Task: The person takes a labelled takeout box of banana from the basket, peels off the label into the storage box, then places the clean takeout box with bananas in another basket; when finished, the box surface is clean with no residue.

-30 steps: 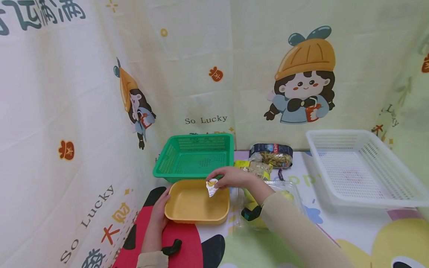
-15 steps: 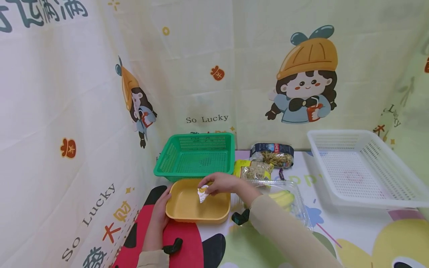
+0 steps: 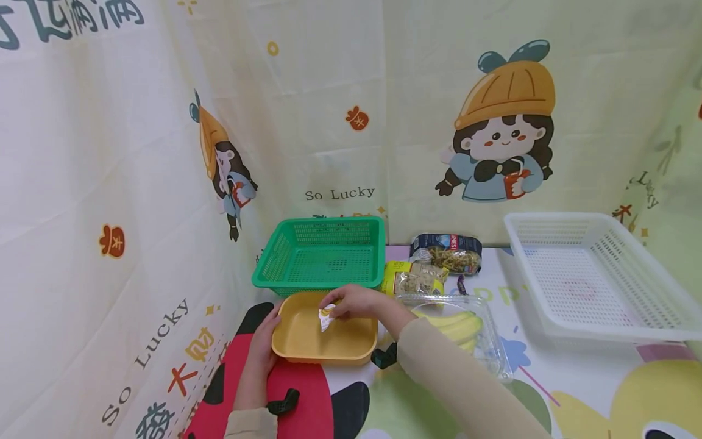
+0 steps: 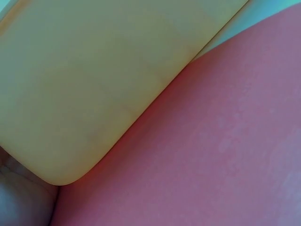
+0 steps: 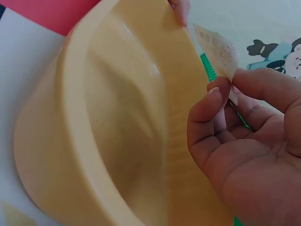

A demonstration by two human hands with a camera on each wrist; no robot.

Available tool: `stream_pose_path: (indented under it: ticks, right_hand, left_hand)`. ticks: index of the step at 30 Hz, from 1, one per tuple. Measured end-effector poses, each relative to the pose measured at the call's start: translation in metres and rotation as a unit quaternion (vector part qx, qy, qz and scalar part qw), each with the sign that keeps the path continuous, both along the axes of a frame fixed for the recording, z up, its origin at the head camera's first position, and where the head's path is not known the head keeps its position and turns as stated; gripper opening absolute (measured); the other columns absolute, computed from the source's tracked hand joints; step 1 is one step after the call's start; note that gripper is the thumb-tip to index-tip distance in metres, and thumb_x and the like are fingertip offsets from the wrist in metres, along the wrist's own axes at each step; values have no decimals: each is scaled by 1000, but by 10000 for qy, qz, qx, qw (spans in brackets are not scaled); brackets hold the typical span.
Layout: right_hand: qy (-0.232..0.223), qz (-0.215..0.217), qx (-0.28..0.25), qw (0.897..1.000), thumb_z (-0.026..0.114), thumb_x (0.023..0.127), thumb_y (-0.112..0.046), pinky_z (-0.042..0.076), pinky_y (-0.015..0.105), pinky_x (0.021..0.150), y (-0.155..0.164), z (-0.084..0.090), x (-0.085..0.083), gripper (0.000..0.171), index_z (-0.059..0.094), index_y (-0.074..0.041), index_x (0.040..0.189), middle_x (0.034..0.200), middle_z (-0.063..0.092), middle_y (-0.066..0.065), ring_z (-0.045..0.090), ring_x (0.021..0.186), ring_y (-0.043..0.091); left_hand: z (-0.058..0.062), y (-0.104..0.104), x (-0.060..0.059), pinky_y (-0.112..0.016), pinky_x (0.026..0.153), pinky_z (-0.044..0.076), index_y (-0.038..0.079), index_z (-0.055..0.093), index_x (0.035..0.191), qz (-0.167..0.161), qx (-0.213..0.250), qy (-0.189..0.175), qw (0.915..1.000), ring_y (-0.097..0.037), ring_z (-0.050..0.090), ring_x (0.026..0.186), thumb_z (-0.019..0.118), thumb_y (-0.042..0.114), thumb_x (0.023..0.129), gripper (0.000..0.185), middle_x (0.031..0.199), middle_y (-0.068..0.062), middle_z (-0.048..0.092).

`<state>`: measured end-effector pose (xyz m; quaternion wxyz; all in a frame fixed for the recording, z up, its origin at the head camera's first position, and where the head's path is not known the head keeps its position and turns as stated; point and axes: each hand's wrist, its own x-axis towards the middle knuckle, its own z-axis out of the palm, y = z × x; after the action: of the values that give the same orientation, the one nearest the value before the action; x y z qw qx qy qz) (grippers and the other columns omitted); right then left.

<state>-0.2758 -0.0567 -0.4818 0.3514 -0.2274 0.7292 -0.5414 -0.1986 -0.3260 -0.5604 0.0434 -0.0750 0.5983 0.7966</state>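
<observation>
My right hand (image 3: 353, 302) pinches a small white label with a banana picture (image 3: 326, 317) between thumb and fingertips, over the yellow plastic basin (image 3: 307, 347). From the right wrist view, the label (image 5: 216, 49) shows its pale back, faintly printed. My left hand (image 3: 264, 338) holds the basin's left side, and a fingertip of it (image 5: 181, 10) shows at the rim. Close up in the left wrist view are the basin wall (image 4: 84, 94) and part of the left palm (image 4: 23, 197). Nothing is visible inside the basin; the right hand covers part of it.
A green basket (image 3: 329, 283) stands directly behind the basin. To the right lie a clear clamshell box (image 3: 496, 347) with bananas (image 3: 460, 326), a yellow food packet (image 3: 417, 281), a dark-blue bag (image 3: 446, 255) and a small dark purple item (image 3: 461, 285). A white basket (image 3: 647, 323) is far right.
My right hand has moved left and slightly down over the basin, still pinching the label. More of the clamshell box and bananas shows now. The left hand keeps its place on the basin.
</observation>
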Motion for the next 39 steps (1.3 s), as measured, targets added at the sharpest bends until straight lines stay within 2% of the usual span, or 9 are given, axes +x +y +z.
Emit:
stream_pose_path:
  ticks: [7, 12, 17, 20, 26, 30, 34, 39]
  right_hand:
    - [-83, 83, -13, 9999, 68, 89, -5, 55, 26, 73, -3, -6, -1, 27, 71, -13, 114, 108, 66, 5, 60, 82, 18]
    - [113, 392, 350, 9986, 71, 89, -11, 58, 32, 86, -2, -8, 0, 37, 66, -11, 126, 117, 67, 5, 65, 95, 19]
    - [183, 476, 558, 9971, 69, 90, -12, 55, 43, 96, 0, -9, 2, 44, 62, -10, 133, 128, 63, 10, 63, 107, 29]
    - [124, 379, 604, 9974, 68, 91, -13, 54, 46, 97, 1, -9, 2, 46, 59, -10, 136, 131, 61, 12, 63, 107, 32]
    - [179, 366, 843, 9956, 63, 95, -19, 56, 46, 94, 2, -9, 1, 49, 54, -10, 142, 123, 64, 12, 69, 101, 33]
    - [297, 433, 921, 9944, 59, 97, -21, 56, 47, 93, 5, -2, 2, 47, 52, -9, 142, 121, 66, 16, 70, 102, 34]
    - [434, 624, 948, 9926, 59, 97, -28, 56, 48, 93, 14, 9, 5, 48, 53, -11, 142, 124, 66, 18, 67, 109, 34]
    - [645, 774, 865, 9911, 59, 97, -31, 55, 46, 95, 35, 27, 10, 45, 56, -17, 140, 135, 60, 13, 63, 117, 32]
  left_hand:
    - [1, 1, 0, -15, 99, 47, 21, 30, 156, 4, -2, 58, 10000, -13, 35, 138, 38, 31, 107, 51, 162, 1, 24]
    - [0, 1, 0, -16, 99, 48, 19, 27, 157, -50, -80, 156, 9998, -13, 38, 136, 40, 34, 106, 54, 164, -4, 22]
    - [0, 1, 1, -16, 99, 48, 18, 26, 158, -88, 3, 205, 9998, -22, 31, 144, 40, 33, 106, 55, 164, -5, 21]
    - [1, 0, 1, -18, 100, 47, 19, 28, 157, -99, 142, 155, 9997, -26, 27, 147, 38, 29, 107, 52, 163, -3, 24]
    - [3, 1, 0, -23, 105, 46, 21, 30, 156, -114, 263, 32, 9996, -27, 28, 147, 36, 26, 107, 49, 160, 0, 29]
    - [3, 2, -1, -25, 107, 45, 21, 30, 156, -163, 246, 51, 9996, -29, 28, 147, 35, 27, 108, 49, 161, -2, 28]
    - [2, 2, -1, -23, 105, 46, 21, 28, 157, -156, 152, 103, 9997, -29, 28, 147, 36, 28, 108, 50, 162, -3, 26]
    - [0, 1, -1, -20, 101, 48, 19, 27, 157, -88, 19, 145, 9999, -26, 30, 145, 39, 31, 107, 53, 163, -5, 23]
